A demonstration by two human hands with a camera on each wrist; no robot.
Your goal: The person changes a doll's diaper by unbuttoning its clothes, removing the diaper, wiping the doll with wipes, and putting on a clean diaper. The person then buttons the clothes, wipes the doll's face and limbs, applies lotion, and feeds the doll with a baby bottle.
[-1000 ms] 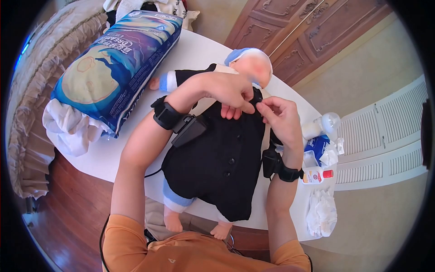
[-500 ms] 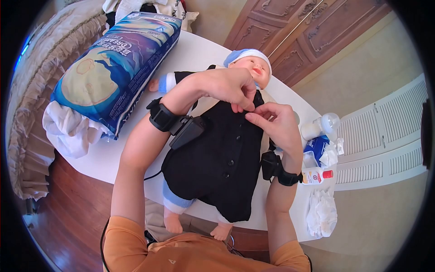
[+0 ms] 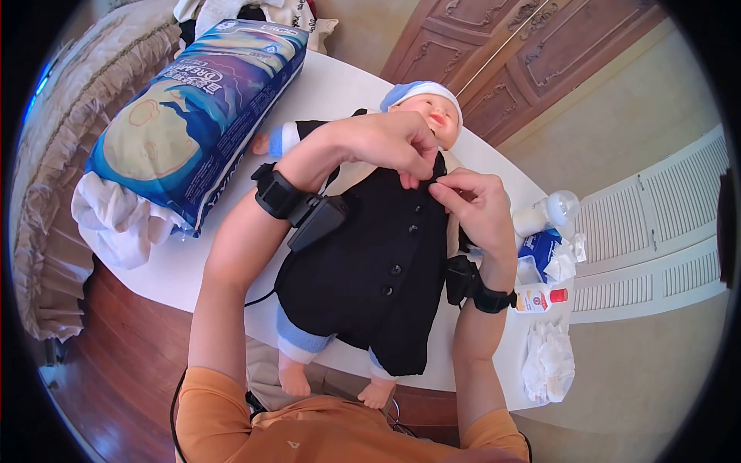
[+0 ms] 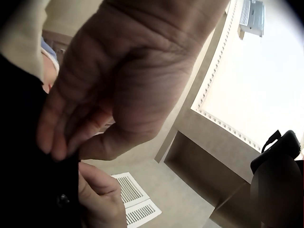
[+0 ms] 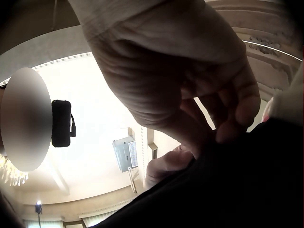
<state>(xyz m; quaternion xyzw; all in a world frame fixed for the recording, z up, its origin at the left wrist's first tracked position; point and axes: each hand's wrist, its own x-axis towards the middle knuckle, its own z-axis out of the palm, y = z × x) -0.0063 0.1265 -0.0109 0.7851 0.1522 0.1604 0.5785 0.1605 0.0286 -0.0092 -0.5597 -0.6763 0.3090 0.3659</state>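
Observation:
A baby doll (image 3: 437,116) in a blue and white cap lies face up, wearing a black buttoned jacket (image 3: 347,270). At its chest, my left hand (image 3: 390,147) pinches the front edge of the jacket between thumb and fingertips. My right hand (image 3: 480,204) pinches the same edge from the other side, its fingertips close to the left ones. Several black buttons (image 3: 395,270) run down the front below both hands. In the left wrist view the left fingers (image 4: 59,137) are bent onto the dark cloth. Whatever lies between the fingertips is hidden.
A large blue diaper pack (image 3: 193,116) lies at the left of the white table (image 3: 255,309), white cloth (image 3: 116,216) at its end. Along the right edge are a baby bottle (image 3: 544,214), a blue packet (image 3: 539,247), a red-capped bottle (image 3: 540,298) and a crumpled white bundle (image 3: 548,361).
Both hands stay at the jacket's chest. The right fingertips shifted left and down, then slightly back up and right. More buttons below the hands show now.

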